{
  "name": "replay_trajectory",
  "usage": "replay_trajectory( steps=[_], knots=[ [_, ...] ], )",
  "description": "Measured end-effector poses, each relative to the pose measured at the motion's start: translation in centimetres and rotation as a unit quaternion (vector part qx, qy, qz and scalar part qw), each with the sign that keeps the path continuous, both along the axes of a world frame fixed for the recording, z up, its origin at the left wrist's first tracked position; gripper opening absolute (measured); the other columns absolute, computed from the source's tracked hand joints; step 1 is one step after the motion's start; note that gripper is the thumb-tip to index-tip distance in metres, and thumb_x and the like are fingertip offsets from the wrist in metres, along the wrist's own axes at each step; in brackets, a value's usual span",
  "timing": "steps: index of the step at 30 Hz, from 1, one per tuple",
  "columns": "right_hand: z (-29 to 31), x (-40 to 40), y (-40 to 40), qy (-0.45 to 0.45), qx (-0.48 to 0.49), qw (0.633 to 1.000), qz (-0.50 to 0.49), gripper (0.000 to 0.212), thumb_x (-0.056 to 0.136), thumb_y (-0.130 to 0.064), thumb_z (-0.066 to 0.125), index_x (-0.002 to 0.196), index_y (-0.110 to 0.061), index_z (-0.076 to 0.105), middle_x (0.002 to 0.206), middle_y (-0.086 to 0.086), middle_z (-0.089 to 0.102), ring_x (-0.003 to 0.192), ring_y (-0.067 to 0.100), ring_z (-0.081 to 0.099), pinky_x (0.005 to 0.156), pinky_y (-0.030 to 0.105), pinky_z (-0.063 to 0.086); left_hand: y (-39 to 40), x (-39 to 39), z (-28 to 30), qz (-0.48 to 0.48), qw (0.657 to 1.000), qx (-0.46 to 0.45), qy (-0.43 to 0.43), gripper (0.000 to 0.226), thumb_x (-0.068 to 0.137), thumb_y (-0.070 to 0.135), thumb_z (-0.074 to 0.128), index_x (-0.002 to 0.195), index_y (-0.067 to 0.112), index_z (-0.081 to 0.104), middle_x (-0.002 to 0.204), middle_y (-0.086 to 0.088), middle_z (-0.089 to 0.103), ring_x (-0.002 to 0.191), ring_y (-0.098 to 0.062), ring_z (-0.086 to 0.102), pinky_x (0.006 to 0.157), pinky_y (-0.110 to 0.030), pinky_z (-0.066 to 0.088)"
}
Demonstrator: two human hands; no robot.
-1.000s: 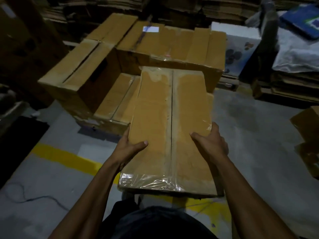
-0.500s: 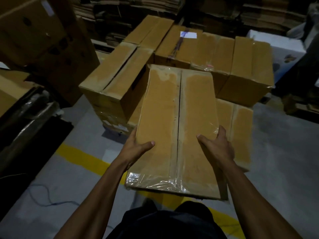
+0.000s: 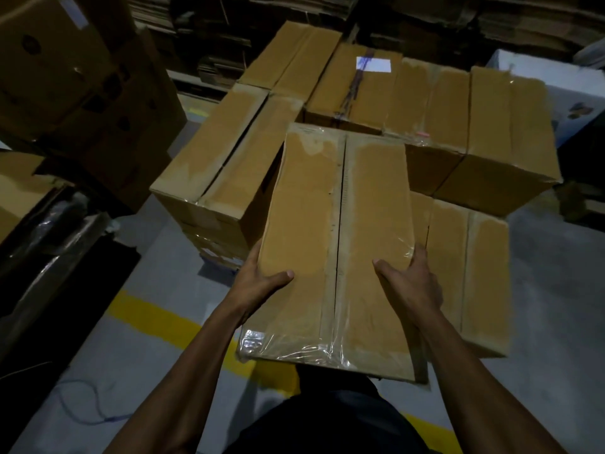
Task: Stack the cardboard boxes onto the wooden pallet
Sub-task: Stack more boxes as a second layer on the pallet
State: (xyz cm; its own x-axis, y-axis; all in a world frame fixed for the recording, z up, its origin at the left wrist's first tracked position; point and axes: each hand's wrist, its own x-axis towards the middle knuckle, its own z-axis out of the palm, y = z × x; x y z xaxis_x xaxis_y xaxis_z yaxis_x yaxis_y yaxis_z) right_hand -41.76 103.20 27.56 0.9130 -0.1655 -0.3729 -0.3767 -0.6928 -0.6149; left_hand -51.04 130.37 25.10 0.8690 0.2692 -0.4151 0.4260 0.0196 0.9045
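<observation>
I carry a long brown cardboard box (image 3: 337,231) sealed with clear tape, held lengthwise in front of me above the floor. My left hand (image 3: 262,280) grips its left side with the thumb on top. My right hand (image 3: 409,283) grips its right side, thumb on top as well. Ahead stands a stack of several similar boxes (image 3: 425,103). A lower box (image 3: 468,273) lies to the right of the carried one, and a taller box (image 3: 222,158) to its left. The pallet beneath them is hidden.
Big dark cartons (image 3: 75,80) tower at the left, with black wrapped material (image 3: 49,250) below them. A yellow line (image 3: 157,319) crosses the grey floor. A white printed box (image 3: 576,90) sits at far right. Flattened cardboard piles (image 3: 425,14) fill the back.
I have stepped closer to the stack, carrying the box forward. The stacked boxes now fill more of the view, and the lower box on the right has come into sight.
</observation>
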Motion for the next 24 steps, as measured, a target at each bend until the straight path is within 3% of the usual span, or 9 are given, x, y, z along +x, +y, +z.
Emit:
replay_trajectory(
  steps=[2,7,12,17,20,22,24],
  knots=[
    [-0.6,2.1,1.2,0.002,0.012,1.000,-0.002,0.081,0.084,-0.057,0.070,0.149,-0.032,0.029,0.129,0.004,0.060,0.118,0.034,0.056,0.087,0.038,0.039,1.1,2.4,-0.5,-0.003,1.000,0.002,0.009,0.084,0.077,0.016,0.083,0.145,0.031,0.037,0.125,0.002,0.061,0.111,-0.017,0.062,0.084,-0.030,0.056],
    [-1.2,8.6,4.0,0.007,0.005,1.000,-0.025,0.081,0.082,-0.060,0.070,0.148,-0.034,0.031,0.131,0.004,0.060,0.119,0.035,0.056,0.097,0.045,0.041,3.9,9.2,-0.9,-0.006,0.999,0.028,0.027,0.097,0.060,0.038,0.089,0.144,0.034,0.039,0.125,0.001,0.064,0.113,-0.019,0.064,0.094,-0.046,0.055],
    [-1.4,11.8,6.0,0.027,-0.011,0.998,-0.047,0.084,0.079,-0.065,0.067,0.147,-0.036,0.029,0.126,0.004,0.063,0.114,0.036,0.059,0.096,0.043,0.046,6.2,13.6,-0.9,-0.036,0.996,0.065,0.051,0.099,0.058,0.048,0.085,0.143,0.036,0.035,0.125,0.004,0.062,0.112,-0.018,0.063,0.095,-0.048,0.054],
    [-1.7,12.5,7.6,0.039,-0.011,0.998,-0.051,0.085,0.072,-0.072,0.060,0.144,-0.040,0.028,0.124,0.002,0.065,0.109,0.033,0.062,0.097,0.051,0.050,7.3,15.5,-1.0,-0.083,0.986,0.126,0.075,0.095,0.072,0.044,0.081,0.146,0.033,0.023,0.128,0.004,0.056,0.117,-0.024,0.057,0.098,-0.049,0.051],
    [-1.9,12.1,8.8,0.038,-0.005,0.997,-0.064,0.090,0.067,-0.077,0.055,0.144,-0.047,0.021,0.123,0.001,0.065,0.107,0.034,0.062,0.096,0.053,0.050,8.3,15.7,-1.1,-0.116,0.977,0.170,0.055,0.109,0.074,0.048,0.078,0.152,0.041,0.003,0.144,0.001,0.047,0.125,-0.026,0.052,0.103,-0.050,0.047],
    [-1.8,11.1,9.5,0.031,-0.013,0.997,-0.066,0.092,0.071,-0.078,0.054,0.148,-0.049,0.012,0.132,0.003,0.063,0.112,0.036,0.062,0.099,0.055,0.048,9.0,15.6,-1.2,-0.141,0.965,0.218,0.036,0.113,0.078,0.049,0.076,0.154,0.039,-0.007,0.153,0.000,0.039,0.131,-0.026,0.047,0.106,-0.048,0.044],
    [-1.9,9.6,10.4,0.023,-0.024,0.997,-0.071,0.093,0.081,-0.073,0.056,0.154,-0.048,0.003,0.142,0.007,0.057,0.121,0.038,0.058,0.103,0.054,0.045,9.7,15.2,-1.3,-0.163,0.951,0.261,0.015,0.109,0.081,0.050,0.073,0.156,0.034,-0.004,0.156,-0.002,0.035,0.135,-0.026,0.043,0.109,-0.045,0.041]
  ],
)
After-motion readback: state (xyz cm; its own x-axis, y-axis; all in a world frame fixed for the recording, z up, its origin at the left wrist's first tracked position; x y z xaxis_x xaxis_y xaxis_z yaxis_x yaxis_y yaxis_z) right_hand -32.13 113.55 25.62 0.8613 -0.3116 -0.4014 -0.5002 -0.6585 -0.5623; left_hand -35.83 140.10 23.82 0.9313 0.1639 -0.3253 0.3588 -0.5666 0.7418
